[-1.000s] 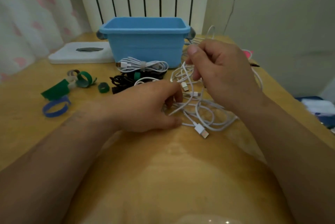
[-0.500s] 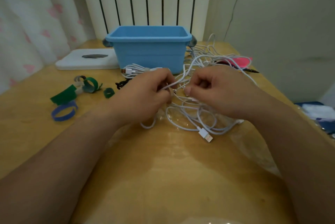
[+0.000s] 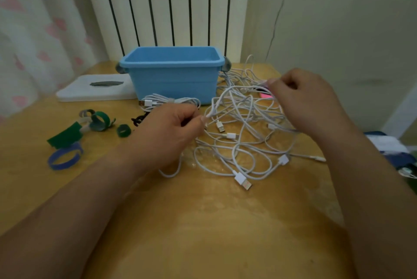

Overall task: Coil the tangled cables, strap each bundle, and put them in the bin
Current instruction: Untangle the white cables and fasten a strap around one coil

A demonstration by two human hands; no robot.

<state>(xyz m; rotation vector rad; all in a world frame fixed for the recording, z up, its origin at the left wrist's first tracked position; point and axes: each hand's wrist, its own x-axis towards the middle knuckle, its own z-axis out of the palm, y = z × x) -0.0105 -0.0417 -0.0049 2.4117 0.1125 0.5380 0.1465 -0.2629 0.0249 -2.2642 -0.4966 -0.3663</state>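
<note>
On the head camera, our hands are now well apart. Half a second ago they were knuckle to knuckle over the tangle, and a second ago the right was raised above the left. The left hand [image 3: 169, 132] sits low beside the tangle [image 3: 243, 148], thumb and forefinger pinching a white strand [image 3: 214, 107]. The right hand [image 3: 304, 100] has swung out to the right and further back. Its fingers are curled and pinch a strand close to a pink thing [image 3: 267, 96]. Blur keeps us from saying whether both hands hold the same cable. Between the two pinches a strand arches above the heap, so we judge one cable is being teased out of the mess.

The rest of the tangle lies loose on the table [image 3: 203, 222], just right of the bin [image 3: 173, 75] and nearer us, with a plug [image 3: 243, 180] at its near edge. One strapped bundle [image 3: 169, 101] lies just in front of the bin, not inside it, and a black cable [image 3: 138, 118] shows beside the left hand. What we can see of the bin's inside holds nothing. The straps [image 3: 67, 138] wait at the left, well apart from the tangle.

We take the task to be at an early stage. This cable must come free before coiling, and a hard pull could tighten the knots.
</note>
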